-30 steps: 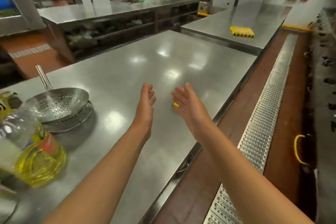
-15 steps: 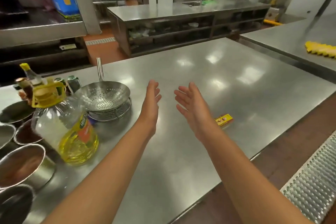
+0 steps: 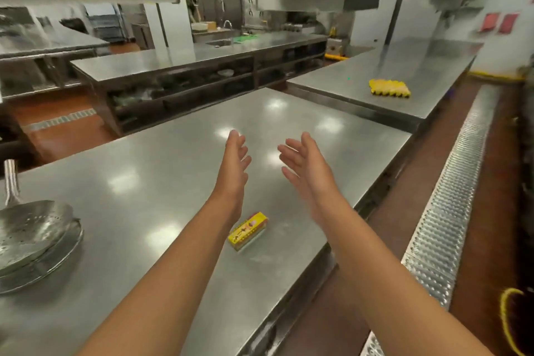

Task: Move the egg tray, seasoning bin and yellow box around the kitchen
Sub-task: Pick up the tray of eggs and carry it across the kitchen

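A small yellow box (image 3: 248, 230) lies flat on the steel table (image 3: 144, 182), below and between my two forearms. My left hand (image 3: 234, 165) and my right hand (image 3: 303, 165) are raised above the table with palms facing each other and fingers straight, holding nothing. The yellow egg tray (image 3: 389, 88) rests on the farther steel counter (image 3: 419, 72) at the upper right, well beyond both hands. No seasoning bin shows in this view.
A steel colander (image 3: 29, 231) on stacked round racks sits at the table's left edge. A metal floor grate (image 3: 450, 211) runs along the aisle on the right. A long counter with shelves (image 3: 202, 75) stands behind the table.
The view has swung back to the right and lifted; the oil bottle and bowls have left the frame. The yellow box now shows between my forearms. Both hands stay empty.
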`<act>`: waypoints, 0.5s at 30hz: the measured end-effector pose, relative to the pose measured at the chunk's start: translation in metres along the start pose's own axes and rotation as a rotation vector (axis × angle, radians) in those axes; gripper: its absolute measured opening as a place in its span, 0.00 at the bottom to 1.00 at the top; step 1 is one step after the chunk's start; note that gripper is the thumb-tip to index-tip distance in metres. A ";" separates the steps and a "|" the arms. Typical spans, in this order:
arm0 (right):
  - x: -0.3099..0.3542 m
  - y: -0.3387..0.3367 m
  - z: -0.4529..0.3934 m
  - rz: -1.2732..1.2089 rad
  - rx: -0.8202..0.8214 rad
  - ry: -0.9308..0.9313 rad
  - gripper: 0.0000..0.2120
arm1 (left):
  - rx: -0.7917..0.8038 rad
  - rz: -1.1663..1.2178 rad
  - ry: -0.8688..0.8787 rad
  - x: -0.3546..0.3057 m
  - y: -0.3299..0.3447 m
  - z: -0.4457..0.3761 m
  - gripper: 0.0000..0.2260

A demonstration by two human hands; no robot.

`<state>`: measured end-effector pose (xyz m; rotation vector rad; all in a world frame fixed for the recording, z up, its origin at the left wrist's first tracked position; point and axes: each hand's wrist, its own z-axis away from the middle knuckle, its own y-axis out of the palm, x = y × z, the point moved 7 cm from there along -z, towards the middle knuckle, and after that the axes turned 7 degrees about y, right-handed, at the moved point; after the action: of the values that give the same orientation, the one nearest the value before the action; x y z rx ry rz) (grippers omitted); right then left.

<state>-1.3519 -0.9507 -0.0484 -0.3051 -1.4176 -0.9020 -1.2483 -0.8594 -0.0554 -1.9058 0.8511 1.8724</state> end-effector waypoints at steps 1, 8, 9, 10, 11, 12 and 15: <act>0.008 -0.019 -0.003 -0.008 -0.023 -0.010 0.23 | 0.020 -0.002 -0.001 0.002 0.019 -0.004 0.27; 0.065 -0.151 -0.021 -0.029 -0.180 -0.118 0.24 | 0.191 -0.058 0.032 0.010 0.161 -0.040 0.28; 0.072 -0.169 -0.025 -0.035 -0.201 -0.122 0.24 | 0.223 -0.063 0.034 0.014 0.184 -0.045 0.28; 0.079 -0.185 -0.029 -0.042 -0.220 -0.127 0.23 | 0.248 -0.070 0.035 0.018 0.204 -0.049 0.28; 0.085 -0.199 -0.033 -0.047 -0.234 -0.132 0.23 | 0.266 -0.074 0.037 0.022 0.221 -0.053 0.28; 0.091 -0.216 -0.039 -0.052 -0.253 -0.136 0.23 | 0.287 -0.076 0.036 0.028 0.241 -0.059 0.28; 0.109 -0.263 -0.062 -0.056 -0.301 -0.147 0.23 | 0.347 -0.068 0.033 0.044 0.298 -0.080 0.27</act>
<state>-1.5005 -1.2010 -0.0429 -0.5692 -1.4293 -1.1608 -1.3738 -1.1448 -0.0424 -1.7300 1.0320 1.5401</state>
